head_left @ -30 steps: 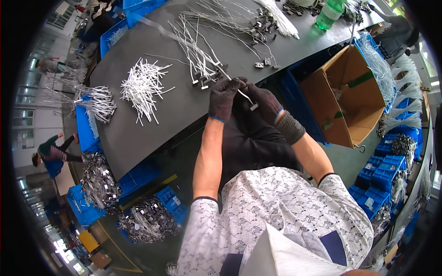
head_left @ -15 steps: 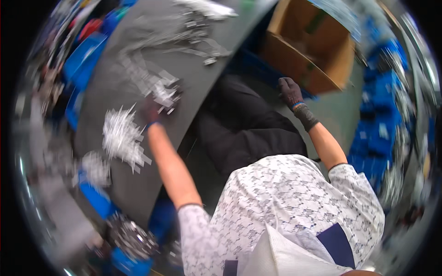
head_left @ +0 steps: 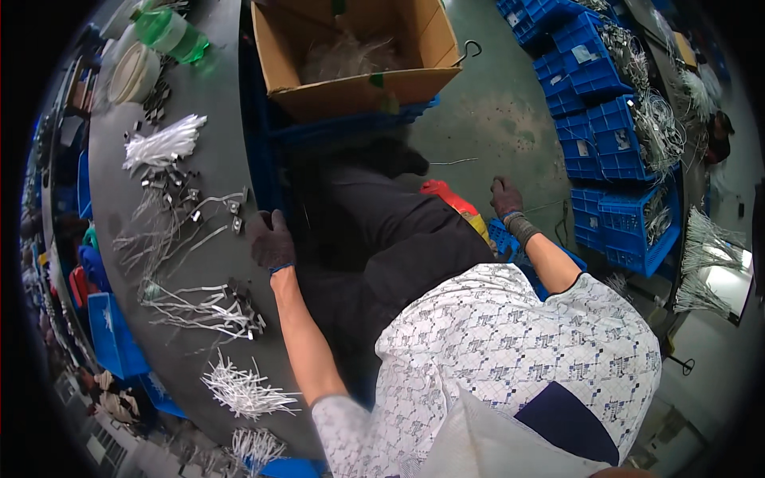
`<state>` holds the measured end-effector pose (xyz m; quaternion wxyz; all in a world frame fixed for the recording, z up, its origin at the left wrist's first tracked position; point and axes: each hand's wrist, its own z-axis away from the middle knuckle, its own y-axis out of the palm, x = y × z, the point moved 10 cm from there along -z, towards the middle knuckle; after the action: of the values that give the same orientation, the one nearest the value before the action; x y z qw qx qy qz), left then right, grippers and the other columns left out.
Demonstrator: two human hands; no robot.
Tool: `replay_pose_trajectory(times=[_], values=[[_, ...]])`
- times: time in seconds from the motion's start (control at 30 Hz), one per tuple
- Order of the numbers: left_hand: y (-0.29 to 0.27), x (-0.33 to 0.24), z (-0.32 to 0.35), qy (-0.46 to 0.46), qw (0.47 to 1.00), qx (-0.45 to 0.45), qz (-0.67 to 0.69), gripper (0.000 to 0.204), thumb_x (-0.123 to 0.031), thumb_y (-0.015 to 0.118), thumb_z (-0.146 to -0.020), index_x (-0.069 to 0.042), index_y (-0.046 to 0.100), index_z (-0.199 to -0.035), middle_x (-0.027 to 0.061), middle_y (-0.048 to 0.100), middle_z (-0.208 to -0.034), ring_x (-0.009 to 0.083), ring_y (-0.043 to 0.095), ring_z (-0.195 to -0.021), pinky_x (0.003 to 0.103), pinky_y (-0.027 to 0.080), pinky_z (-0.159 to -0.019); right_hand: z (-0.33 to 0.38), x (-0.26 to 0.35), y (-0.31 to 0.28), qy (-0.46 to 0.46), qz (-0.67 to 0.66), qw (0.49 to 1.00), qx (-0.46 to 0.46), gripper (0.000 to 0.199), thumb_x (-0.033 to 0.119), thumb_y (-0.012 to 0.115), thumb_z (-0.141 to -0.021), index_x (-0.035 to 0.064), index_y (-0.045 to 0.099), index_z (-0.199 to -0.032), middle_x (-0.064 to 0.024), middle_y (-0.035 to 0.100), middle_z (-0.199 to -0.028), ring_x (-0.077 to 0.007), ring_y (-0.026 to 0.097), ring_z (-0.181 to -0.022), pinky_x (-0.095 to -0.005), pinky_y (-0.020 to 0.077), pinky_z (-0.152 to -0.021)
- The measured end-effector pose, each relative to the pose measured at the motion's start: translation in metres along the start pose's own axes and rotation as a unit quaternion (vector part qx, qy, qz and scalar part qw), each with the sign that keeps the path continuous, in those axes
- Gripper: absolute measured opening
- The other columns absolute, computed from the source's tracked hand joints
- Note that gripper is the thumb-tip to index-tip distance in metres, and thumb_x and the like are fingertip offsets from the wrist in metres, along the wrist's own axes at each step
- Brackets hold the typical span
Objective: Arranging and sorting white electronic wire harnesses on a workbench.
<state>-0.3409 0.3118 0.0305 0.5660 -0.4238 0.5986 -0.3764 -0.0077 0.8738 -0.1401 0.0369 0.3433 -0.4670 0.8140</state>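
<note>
**Grey bench, green floor, blue crates**

We see a dark grey worktable [head_left: 199,119] at left, strewn with white wire bundles [head_left: 163,143]. Our gloved left hand [head_left: 271,241] rests loosely curled at its edge, holding nothing. Our gloved right hand [head_left: 505,197] hangs over the green floor [head_left: 494,119]; its grip we cannot tell. A far cardboard box [head_left: 358,80] holds pale strands; blue crates [head_left: 613,135] at right hold wires.

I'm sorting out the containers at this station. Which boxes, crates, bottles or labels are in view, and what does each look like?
Cardboard box: open, brown, beyond the knees, pale tangle inside.
Blue crates: stacked at right, ribbed plastic, holding wire bundles.
Label: small pale rectangle on one crate.
Green bottle: lying on the grey table, far end.
</note>
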Motion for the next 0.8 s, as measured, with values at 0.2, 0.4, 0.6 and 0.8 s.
replay_pose_trajectory(times=[0.2, 0.4, 0.6, 0.8], values=[[0.018, -0.002, -0.034, 0.082, 0.992, -0.053, -0.083, 0.024, -0.026, 0.077, -0.085, -0.007, 0.065, -0.091, 0.0131, 0.065, -0.088, 0.0358, 0.065, -0.084, 0.047, 0.051, -0.074, -0.049, 0.009, 0.025, 0.02, 0.017, 1.0, 0.013, 0.039, 0.032, 0.054, -0.098, 0.005, 0.065, -0.125, -0.0139, 0.072, -0.099, -0.0243, 0.068, -0.067, -0.0371, 0.0559, -0.065], [0.015, 0.009, -0.066, 0.061, 0.984, -0.09, -0.138, 0.027, -0.022, 0.081, -0.079, -0.007, 0.058, -0.078, 0.0116, 0.06, -0.078, 0.0341, 0.061, -0.074, 0.047, 0.048, -0.066, -0.111, 0.108, 0.062, -0.05, 0.059, 0.992, 0.097, 0.037, 0.032, 0.053, -0.099, 0.006, 0.064, -0.123, -0.0137, 0.072, -0.101, -0.024, 0.068, -0.069, -0.0372, 0.0551, -0.063], [0.037, 0.039, -0.076, 0.023, 0.974, -0.046, -0.222, 0.026, -0.024, 0.082, -0.076, -0.009, 0.061, -0.079, 0.0132, 0.059, -0.077, 0.0355, 0.06, -0.073, 0.048, 0.049, -0.065, -0.153, 0.234, 0.12, -0.051, 0.067, 0.967, 0.241, 0.036, 0.03, 0.057, -0.098, 0.0044, 0.066, -0.121, -0.0136, 0.073, -0.095, -0.025, 0.069, -0.073, -0.038, 0.0552, -0.068], [0.024, 0.069, -0.06, -0.031, 0.973, -0.031, -0.226, 0.031, -0.024, 0.083, -0.073, -0.01, 0.057, -0.081, 0.0134, 0.06, -0.079, 0.037, 0.06, -0.077, 0.05, 0.048, -0.069, -0.084, 0.408, 0.196, -0.229, 0.114, 0.868, 0.426, 0.033, 0.032, 0.059, -0.099, 0.0028, 0.069, -0.112, -0.0258, 0.069, -0.098, -0.0445, 0.067, -0.092, -0.0471, 0.0533, -0.081]])
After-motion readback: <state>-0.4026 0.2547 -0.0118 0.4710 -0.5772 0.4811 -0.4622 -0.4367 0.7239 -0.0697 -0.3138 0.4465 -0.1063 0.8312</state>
